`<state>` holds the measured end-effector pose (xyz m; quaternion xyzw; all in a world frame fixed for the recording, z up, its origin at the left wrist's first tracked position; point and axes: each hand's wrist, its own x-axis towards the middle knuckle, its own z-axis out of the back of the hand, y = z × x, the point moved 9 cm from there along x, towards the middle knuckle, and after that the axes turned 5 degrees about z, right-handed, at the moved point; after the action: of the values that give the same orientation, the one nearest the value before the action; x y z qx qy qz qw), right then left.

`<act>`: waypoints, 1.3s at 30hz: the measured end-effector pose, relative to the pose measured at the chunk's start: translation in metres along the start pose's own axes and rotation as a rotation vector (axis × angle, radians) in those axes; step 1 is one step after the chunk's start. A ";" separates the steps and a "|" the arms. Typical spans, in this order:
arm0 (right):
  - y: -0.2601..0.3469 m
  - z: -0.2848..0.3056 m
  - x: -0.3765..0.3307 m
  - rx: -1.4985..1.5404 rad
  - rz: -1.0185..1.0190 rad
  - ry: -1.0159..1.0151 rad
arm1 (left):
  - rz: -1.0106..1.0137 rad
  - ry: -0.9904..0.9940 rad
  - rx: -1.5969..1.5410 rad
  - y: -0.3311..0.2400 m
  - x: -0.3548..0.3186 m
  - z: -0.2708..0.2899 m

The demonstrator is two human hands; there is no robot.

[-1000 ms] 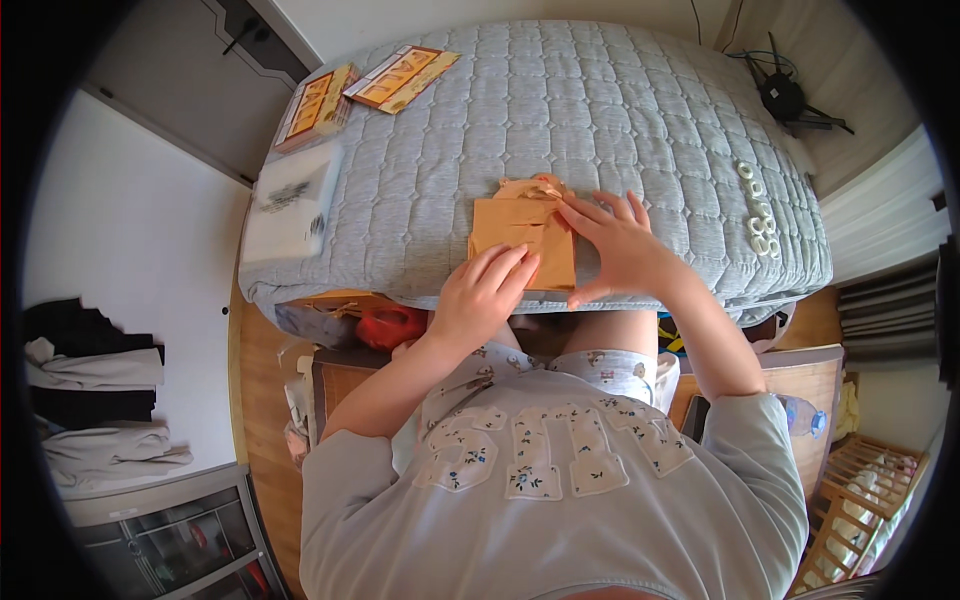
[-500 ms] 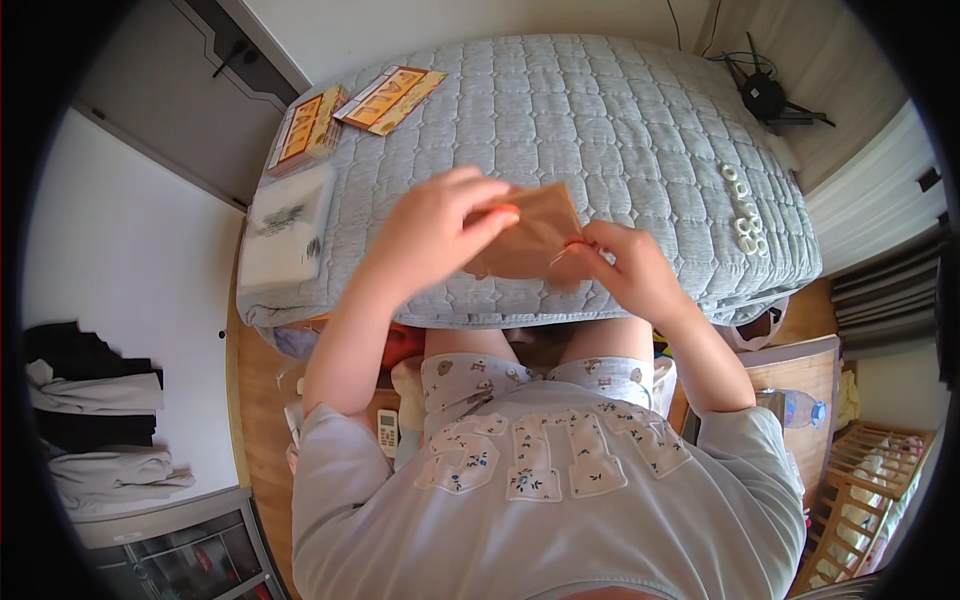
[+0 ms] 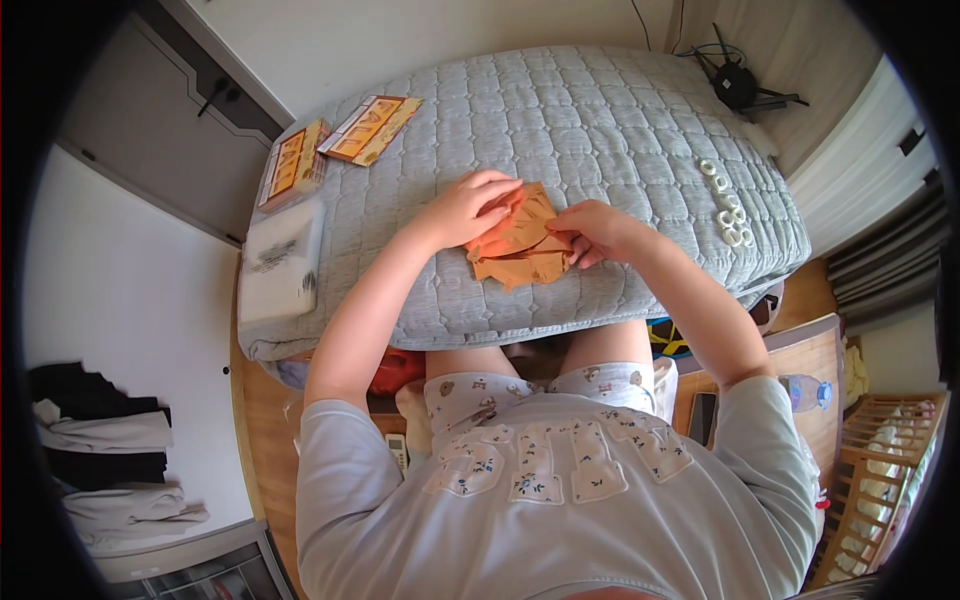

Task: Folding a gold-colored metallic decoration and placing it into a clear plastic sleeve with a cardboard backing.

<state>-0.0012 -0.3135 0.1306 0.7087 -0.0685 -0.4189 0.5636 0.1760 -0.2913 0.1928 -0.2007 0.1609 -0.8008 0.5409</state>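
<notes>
A small stack of orange paper cut-outs (image 3: 522,262) with jagged edges lies on the quilted grey mattress (image 3: 590,120), in front of me. My left hand (image 3: 472,208) comes over its upper left side. Those fingers curve over a redder orange piece, with the thumb beneath them. At the right side, my right hand (image 3: 598,232) pinches the edge of the cut-outs between thumb and fingers. What lies under the left fingers is partly hidden.
Printed orange-and-yellow cards (image 3: 370,128) and a stack of similar ones (image 3: 295,165) lie far left, above a white clear-wrapped pack (image 3: 282,262). Several small white rings (image 3: 730,216) sit on the right. A black router (image 3: 736,87) stands at the far right corner.
The brownish-orange paper, held up and shiny before, is now lower against the mattress and spread into jagged cut-outs. Both hands have come down with it. The view has shifted slightly.
</notes>
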 end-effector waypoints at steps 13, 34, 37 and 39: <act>0.028 0.025 -0.004 -0.526 0.213 -0.221 | -0.265 0.015 0.323 -0.009 -0.013 -0.031; 0.096 -0.014 -0.019 -0.937 1.165 -0.201 | -0.177 0.088 0.244 -0.008 -0.009 -0.031; 0.095 -0.015 -0.015 -0.899 1.126 -0.178 | -0.184 0.077 0.240 -0.008 -0.010 -0.030; 0.094 -0.013 -0.016 -0.856 1.142 -0.174 | -0.194 0.070 0.239 -0.009 -0.009 -0.030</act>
<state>0.0327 -0.3284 0.2192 0.2431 -0.3029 -0.1038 0.9156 0.1570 -0.2781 0.1696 -0.1215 0.0629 -0.8691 0.4754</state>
